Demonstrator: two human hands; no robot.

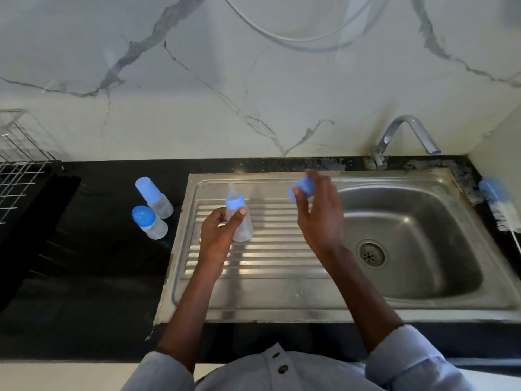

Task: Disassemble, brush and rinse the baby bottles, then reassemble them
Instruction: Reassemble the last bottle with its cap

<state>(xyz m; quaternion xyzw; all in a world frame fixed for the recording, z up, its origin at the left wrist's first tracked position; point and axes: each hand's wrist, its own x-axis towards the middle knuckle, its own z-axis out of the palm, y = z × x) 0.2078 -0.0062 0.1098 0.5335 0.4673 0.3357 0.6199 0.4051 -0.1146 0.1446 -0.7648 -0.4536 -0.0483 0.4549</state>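
Baby bottle (239, 218): held upright in left hand (218, 235) over drainboard (253, 292), teat uppermost. Blue cap (303, 189): pinched in right hand (318, 213), to the bottle's right, nearer the basin.

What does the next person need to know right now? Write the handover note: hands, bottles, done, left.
Left hand holds an uncapped bottle over the drainboard, its nipple and blue ring on.
Right hand holds its blue cap near the basin.
Two capped bottles stand on the black counter left of the sink, untouched.
Bottle brush lies right of the sink.
Done: one cap off.
Left: unscrew that ring and nipple, brush, rinse, reassemble; then the other two.
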